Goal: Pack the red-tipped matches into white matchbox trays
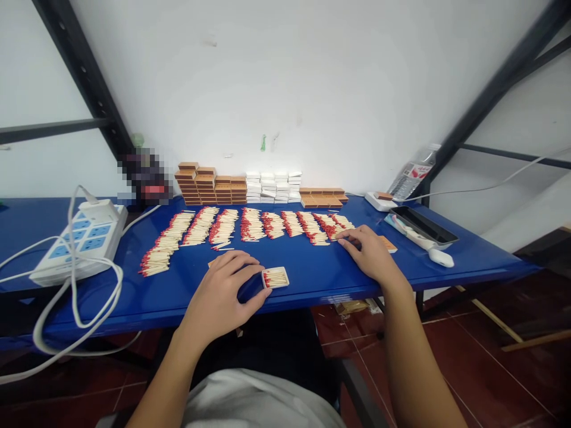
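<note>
1. The left hand (227, 291) curls its fingers (250, 266) over the near end of a small white cardboard tray (276, 277). Forefinger and thumb close on the tray's left edge. It lies near the front edge of the table and holds pale sticks with red heads, packed side by side.
2. The right hand (372, 252) lies flat, palm down, with its fingers a little apart. The tips rest on the right end of the rows of red-tipped wooden matches (250, 229). These are fanned in slanted bands across the glossy blue table (312, 279).
3. A flat orange-brown cardboard sleeve (390, 244) shows just beside the right wrist.
4. Along the wall stand stepped stacks of brown matchboxes (209, 185), stacks of white trays (274, 185) and a low row of brown boxes (323, 198).
5. To the left is a white plastic power strip with blue sockets (80, 238). To the right are a black slab-shaped phone (423, 224) and a clear plastic bottle (413, 175), whose red-and-white label is too small to read.
</note>
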Action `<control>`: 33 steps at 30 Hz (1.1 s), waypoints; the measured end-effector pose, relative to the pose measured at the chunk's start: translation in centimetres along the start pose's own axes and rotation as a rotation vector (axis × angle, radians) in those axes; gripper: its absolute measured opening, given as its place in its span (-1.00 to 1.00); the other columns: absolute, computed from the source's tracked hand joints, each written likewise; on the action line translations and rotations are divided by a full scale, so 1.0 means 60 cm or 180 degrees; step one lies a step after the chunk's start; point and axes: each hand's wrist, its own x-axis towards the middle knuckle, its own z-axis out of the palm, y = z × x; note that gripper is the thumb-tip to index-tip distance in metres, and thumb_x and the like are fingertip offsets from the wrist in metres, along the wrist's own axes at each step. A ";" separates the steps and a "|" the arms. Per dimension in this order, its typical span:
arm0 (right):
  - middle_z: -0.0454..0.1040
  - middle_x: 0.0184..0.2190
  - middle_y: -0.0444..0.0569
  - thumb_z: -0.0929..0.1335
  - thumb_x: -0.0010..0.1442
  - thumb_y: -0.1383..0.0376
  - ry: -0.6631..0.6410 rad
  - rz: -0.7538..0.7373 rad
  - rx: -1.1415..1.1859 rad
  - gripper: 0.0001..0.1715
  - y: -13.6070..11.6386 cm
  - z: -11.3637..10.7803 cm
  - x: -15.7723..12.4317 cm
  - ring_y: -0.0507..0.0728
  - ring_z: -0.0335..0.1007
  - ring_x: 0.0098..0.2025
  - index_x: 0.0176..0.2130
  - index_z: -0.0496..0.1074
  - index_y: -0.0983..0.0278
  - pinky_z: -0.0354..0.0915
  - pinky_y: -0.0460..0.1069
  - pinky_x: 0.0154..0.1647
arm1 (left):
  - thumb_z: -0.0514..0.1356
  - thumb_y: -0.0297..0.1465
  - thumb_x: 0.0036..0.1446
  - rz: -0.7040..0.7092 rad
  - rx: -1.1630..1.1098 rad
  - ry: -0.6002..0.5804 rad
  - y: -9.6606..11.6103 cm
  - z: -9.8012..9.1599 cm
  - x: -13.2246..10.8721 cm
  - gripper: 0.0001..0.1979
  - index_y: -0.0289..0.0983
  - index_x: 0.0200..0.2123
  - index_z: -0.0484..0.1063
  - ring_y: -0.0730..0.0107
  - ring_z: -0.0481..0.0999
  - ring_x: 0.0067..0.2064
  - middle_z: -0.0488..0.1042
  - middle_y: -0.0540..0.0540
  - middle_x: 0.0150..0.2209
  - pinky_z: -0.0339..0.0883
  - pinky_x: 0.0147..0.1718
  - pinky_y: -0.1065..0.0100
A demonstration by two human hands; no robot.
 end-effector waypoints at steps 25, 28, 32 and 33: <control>0.44 -0.10 0.03 0.28 0.56 0.26 -0.0684 -0.0719 0.0760 -0.83 -0.263 0.010 -0.057 0.22 0.40 0.00 -0.12 0.44 0.19 0.36 0.15 0.08 | 0.37 -0.29 0.33 -0.0023 -0.0031 -0.0067 0.002 -0.003 0.003 -0.79 -0.17 0.00 0.59 0.06 0.56 0.13 0.64 -0.13 0.04 0.41 0.20 -0.05; 0.43 -0.09 0.03 0.28 0.56 0.30 -0.0833 -0.0838 0.0722 -0.85 -0.282 0.018 -0.066 0.21 0.39 -0.01 -0.11 0.42 0.20 0.38 0.14 0.06 | 0.37 -0.29 0.33 -0.0020 -0.0057 -0.0075 0.003 -0.003 0.002 -0.79 -0.17 0.00 0.59 0.07 0.56 0.13 0.63 -0.13 0.04 0.41 0.20 -0.04; 0.43 -0.09 0.02 0.29 0.55 0.29 -0.0897 -0.0893 0.0728 -0.88 -0.283 0.026 -0.073 0.22 0.40 -0.01 -0.10 0.42 0.18 0.41 0.16 0.04 | 0.36 -0.30 0.33 -0.0028 -0.0082 -0.0062 0.002 -0.003 0.002 -0.79 -0.17 0.00 0.59 0.06 0.55 0.14 0.64 -0.13 0.04 0.41 0.20 -0.04; 0.43 -0.09 0.03 0.29 0.55 0.28 -0.0896 -0.0908 0.0736 -0.88 -0.284 0.028 -0.074 0.23 0.40 -0.01 -0.11 0.42 0.18 0.41 0.17 0.04 | 0.36 -0.30 0.33 -0.0038 -0.0087 -0.0070 0.002 -0.003 0.002 -0.79 -0.17 0.00 0.59 0.06 0.55 0.14 0.64 -0.13 0.04 0.42 0.20 -0.04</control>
